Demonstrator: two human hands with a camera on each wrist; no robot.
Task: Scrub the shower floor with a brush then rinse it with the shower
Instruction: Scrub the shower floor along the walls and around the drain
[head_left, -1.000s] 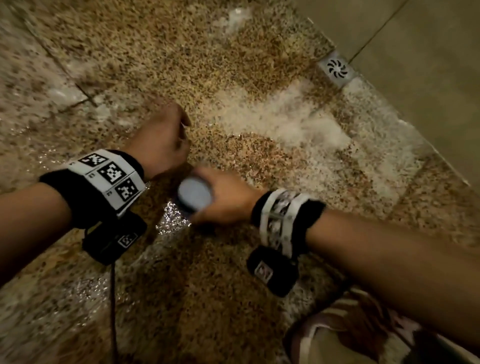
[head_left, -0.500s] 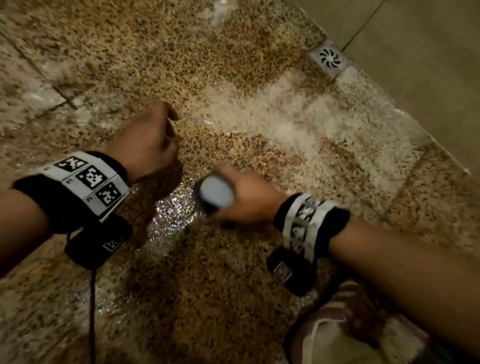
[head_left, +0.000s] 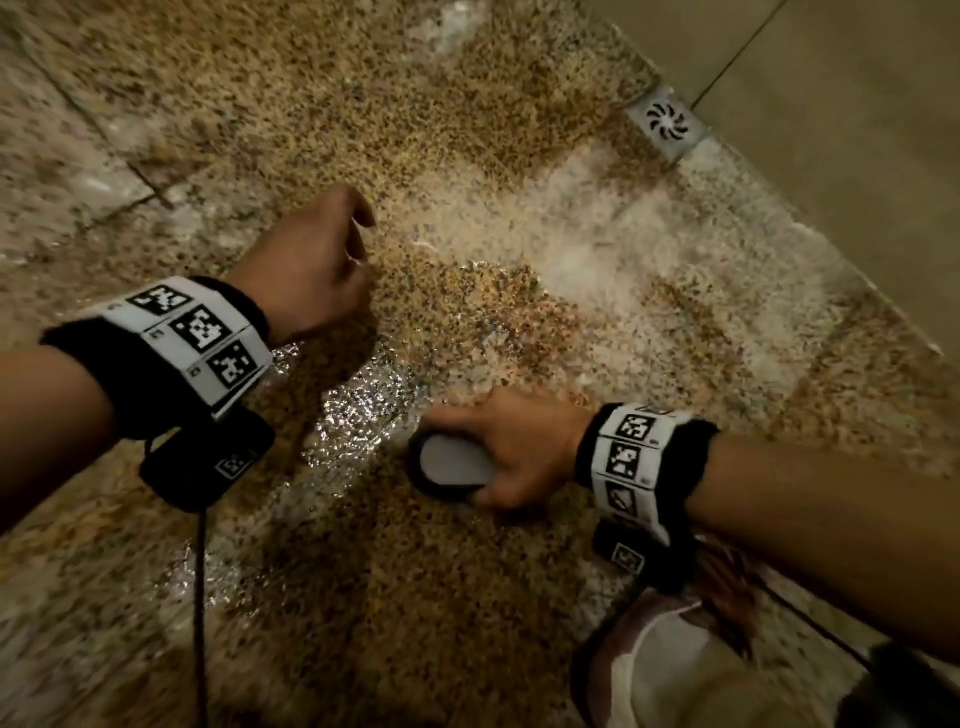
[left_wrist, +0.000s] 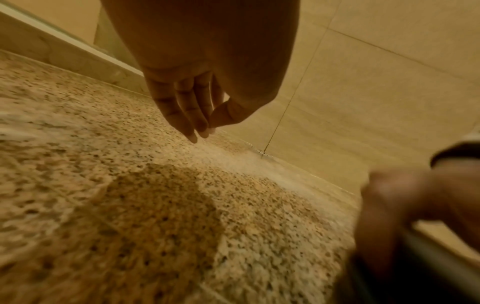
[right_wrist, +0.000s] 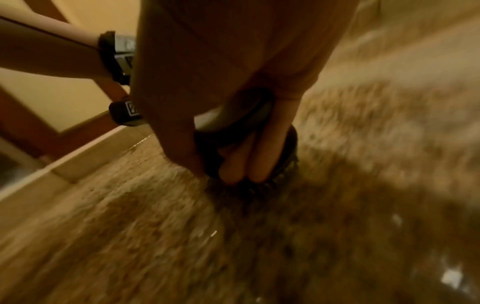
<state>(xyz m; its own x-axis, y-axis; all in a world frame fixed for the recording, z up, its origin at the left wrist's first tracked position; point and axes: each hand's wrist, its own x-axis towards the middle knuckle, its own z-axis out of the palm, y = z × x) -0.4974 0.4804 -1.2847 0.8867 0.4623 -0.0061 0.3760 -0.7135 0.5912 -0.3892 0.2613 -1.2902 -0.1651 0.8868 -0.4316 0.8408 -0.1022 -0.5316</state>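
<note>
My right hand (head_left: 511, 452) grips a round scrub brush (head_left: 449, 465) with a grey top and dark rim, pressed bristles-down on the wet speckled granite shower floor (head_left: 415, 597). In the right wrist view the fingers (right_wrist: 249, 160) wrap over the brush (right_wrist: 233, 123) and its bristles meet the floor. My left hand (head_left: 311, 265) hovers above the floor to the upper left, fingers loosely hanging and holding nothing; the left wrist view shows these relaxed fingers (left_wrist: 187, 111) above the floor. White foam (head_left: 597, 249) covers the floor toward the drain.
A square metal drain (head_left: 667, 124) sits in the far right corner by the beige tiled wall (head_left: 857, 130). A sandalled foot (head_left: 670, 670) is at the bottom right. A raised kerb (left_wrist: 64, 53) borders the floor. A black cable (head_left: 200, 597) hangs from my left wrist.
My right hand has dragged the brush toward me and to the right across the wet floor. The left hand stayed hovering, drifting slightly.
</note>
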